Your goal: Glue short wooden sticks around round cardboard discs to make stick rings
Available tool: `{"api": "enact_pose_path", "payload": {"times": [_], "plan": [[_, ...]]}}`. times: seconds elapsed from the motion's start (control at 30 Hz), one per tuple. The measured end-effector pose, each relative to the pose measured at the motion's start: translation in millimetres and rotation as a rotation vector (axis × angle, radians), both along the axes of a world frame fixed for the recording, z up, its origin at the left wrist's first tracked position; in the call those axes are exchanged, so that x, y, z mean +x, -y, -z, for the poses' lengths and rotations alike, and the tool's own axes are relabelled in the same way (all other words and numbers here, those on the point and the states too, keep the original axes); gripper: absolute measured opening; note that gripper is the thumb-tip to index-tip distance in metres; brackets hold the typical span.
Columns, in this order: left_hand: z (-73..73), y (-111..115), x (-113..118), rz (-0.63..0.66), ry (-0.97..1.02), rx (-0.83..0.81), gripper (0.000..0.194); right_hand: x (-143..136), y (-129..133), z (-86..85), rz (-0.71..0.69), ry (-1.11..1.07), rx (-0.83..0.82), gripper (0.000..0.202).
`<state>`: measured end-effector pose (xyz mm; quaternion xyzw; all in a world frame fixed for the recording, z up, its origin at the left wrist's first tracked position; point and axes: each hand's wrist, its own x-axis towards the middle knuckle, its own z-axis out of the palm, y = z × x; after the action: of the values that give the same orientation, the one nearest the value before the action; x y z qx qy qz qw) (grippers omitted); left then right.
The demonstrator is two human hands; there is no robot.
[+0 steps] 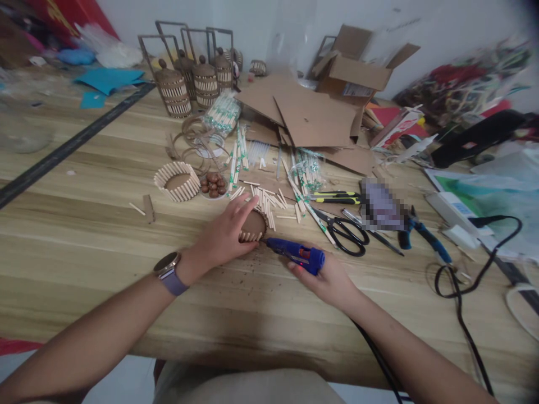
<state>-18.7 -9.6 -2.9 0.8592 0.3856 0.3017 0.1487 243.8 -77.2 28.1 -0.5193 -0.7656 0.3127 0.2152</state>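
A blue hot glue gun (297, 253) sits in my right hand (330, 283), its nozzle pointing left at the rim of a small round cardboard base (255, 225). Short wooden sticks stand along part of that base's edge. My left hand (225, 233) grips the base from its left side, thumb at the near edge and fingers over the far side. Just behind the base lies a loose pile of cut wooden sticks (267, 202). A second ring of upright sticks on cardboard (177, 180) stands to the left, beside a dish of brown round beads (213, 185).
Black-handled scissors (347, 233), yellow-black pliers (337, 197) and blue pliers (425, 235) lie to the right. A black cable (458, 314) loops there. Cardboard sheets (311, 112), an open box (353, 73) and finished stick lanterns (172, 92) stand at the back.
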Motion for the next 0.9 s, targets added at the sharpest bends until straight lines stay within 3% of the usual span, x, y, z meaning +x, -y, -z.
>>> {"api": "enact_pose_path", "payload": {"times": [0.23,0.37,0.47,0.57,0.67,0.73,0.9], "plan": [[-0.2,0,0,-0.001,0.001,-0.004,0.1,-1,1,2.0,0.027,-0.038,0.008,0.028],[0.7,0,0,-0.015,0.005,-0.022,0.1,2,-1,-0.4,0.156,-0.158,-0.036,0.035],[0.9,0,0,-0.019,0.008,-0.029,0.1,9,-4,-8.9,0.178,-0.248,-0.225,0.043],[0.9,-1,-1,-0.009,0.006,-0.011,0.101,17,-6,-20.9,0.06,-0.332,-0.434,0.046],[0.4,-1,-1,-0.007,0.005,0.004,0.101,20,-9,-29.1,-0.035,-0.311,-0.538,0.044],[-0.3,-1,-1,-0.01,0.001,0.003,0.101,20,-12,-30.3,-0.087,-0.228,-0.52,0.041],[-1.9,0,0,-0.018,0.005,-0.022,0.1,20,-22,-26.6,-0.118,-0.04,-0.266,0.032]]}}
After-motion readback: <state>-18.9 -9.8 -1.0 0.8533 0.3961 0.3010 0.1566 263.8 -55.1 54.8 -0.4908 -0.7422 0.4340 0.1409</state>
